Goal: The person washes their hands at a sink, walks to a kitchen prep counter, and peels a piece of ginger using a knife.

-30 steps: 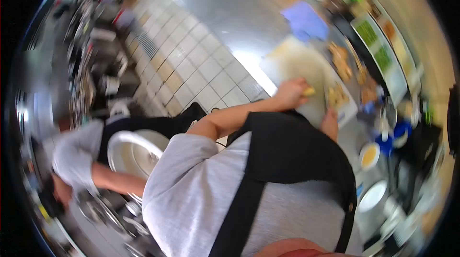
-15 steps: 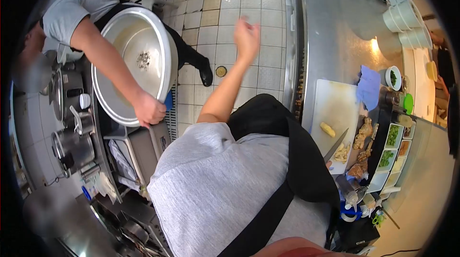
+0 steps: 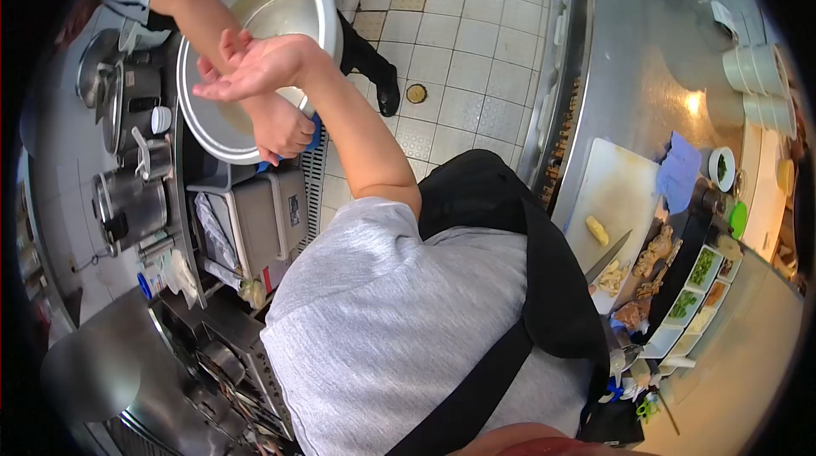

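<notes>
My left hand (image 3: 259, 69) is stretched out to the left, palm up with fingers spread and nothing in it. It is in front of a co-worker's forearm, over a large white-rimmed pot (image 3: 327, 10) that the co-worker carries tilted toward me. On the right, a knife (image 3: 610, 257) is at the edge of a white cutting board (image 3: 608, 180). My right hand (image 3: 592, 289) shows only as a bit of finger at its handle; the rest is hidden by my apron. A peeled piece of ginger (image 3: 597, 231) and chopped pieces (image 3: 611, 277) lie on the board.
Unpeeled ginger roots (image 3: 654, 252), a blue cloth (image 3: 677, 171) and a bowl of greens (image 3: 722, 168) are around the board. Containers of chopped herbs (image 3: 702, 269) stand at the right. A grey bin (image 3: 255, 222) and pots (image 3: 132, 209) are on the left. Tiled floor (image 3: 459, 73) lies between.
My left hand has swung left from above the floor to the pot, and its fingers have opened. The co-worker's pot has shifted upward in view. The knife stays at the board.
</notes>
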